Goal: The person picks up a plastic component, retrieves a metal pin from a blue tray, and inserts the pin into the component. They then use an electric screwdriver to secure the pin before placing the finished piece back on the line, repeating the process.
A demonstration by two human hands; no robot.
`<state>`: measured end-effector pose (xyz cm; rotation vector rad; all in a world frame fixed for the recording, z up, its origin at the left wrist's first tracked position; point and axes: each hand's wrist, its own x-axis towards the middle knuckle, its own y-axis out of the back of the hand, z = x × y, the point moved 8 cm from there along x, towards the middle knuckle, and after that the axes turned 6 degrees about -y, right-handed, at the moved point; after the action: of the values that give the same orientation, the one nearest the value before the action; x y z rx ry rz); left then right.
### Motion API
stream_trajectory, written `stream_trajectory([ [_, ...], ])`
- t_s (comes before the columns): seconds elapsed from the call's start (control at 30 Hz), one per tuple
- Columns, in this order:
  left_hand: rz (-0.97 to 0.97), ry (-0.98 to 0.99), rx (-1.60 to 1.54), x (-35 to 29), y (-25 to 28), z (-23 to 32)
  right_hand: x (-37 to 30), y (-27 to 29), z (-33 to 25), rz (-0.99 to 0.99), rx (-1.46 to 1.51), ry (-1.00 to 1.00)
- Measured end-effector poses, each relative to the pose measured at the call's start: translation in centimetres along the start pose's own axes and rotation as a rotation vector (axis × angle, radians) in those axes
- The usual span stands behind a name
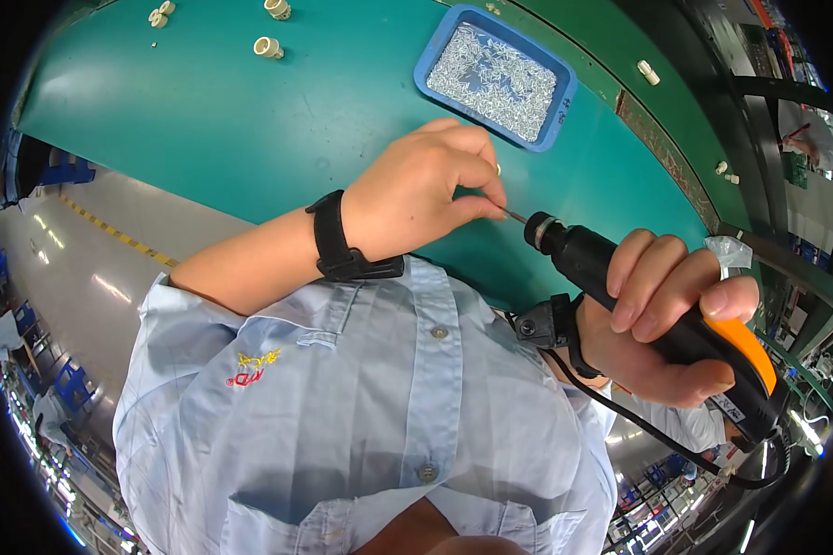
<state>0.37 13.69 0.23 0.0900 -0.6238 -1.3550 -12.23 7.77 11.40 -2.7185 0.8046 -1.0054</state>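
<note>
My right hand is wrapped round a black and orange electric screwdriver, its bit pointing left. The bit's tip meets the pinched thumb and fingers of my left hand, over the green tabletop. What those fingers hold is too small and covered to name; a speck of something pale shows just past them. Beyond my left hand lies a blue tray with many small silvery metal pieces spread in it.
Cream cylindrical fittings stand at the far left of the green table. Another pale piece sits on the green ledge at the far right. A clear plastic bag is beside the screwdriver, whose black cord loops below my right hand.
</note>
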Motion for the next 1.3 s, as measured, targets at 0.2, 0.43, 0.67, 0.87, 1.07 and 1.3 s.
stream_trajectory([
  [0.2,-0.056,0.006,0.016,0.6,-0.3,0.1,0.2,-0.3,0.0,0.013,-0.128,-0.056],
  [0.43,-0.032,-0.005,0.0,0.5,-0.3,-0.2,0.2,-0.1,-0.3,0.031,-0.127,-0.011],
  [0.67,-0.066,0.005,0.033,0.6,-0.5,-0.1,0.5,-0.4,0.3,0.013,-0.149,-0.082],
  [0.87,0.007,0.109,0.059,0.7,-0.7,-1.6,0.7,0.8,1.4,0.114,-0.167,-0.046],
  [1.07,-0.137,0.242,-0.057,0.1,-2.1,-5.0,1.0,1.8,2.4,0.161,-0.181,-0.042],
  [1.3,-0.153,0.075,0.012,0.3,-2.2,-4.5,0.6,2.0,4.0,0.271,-0.289,-0.159],
])
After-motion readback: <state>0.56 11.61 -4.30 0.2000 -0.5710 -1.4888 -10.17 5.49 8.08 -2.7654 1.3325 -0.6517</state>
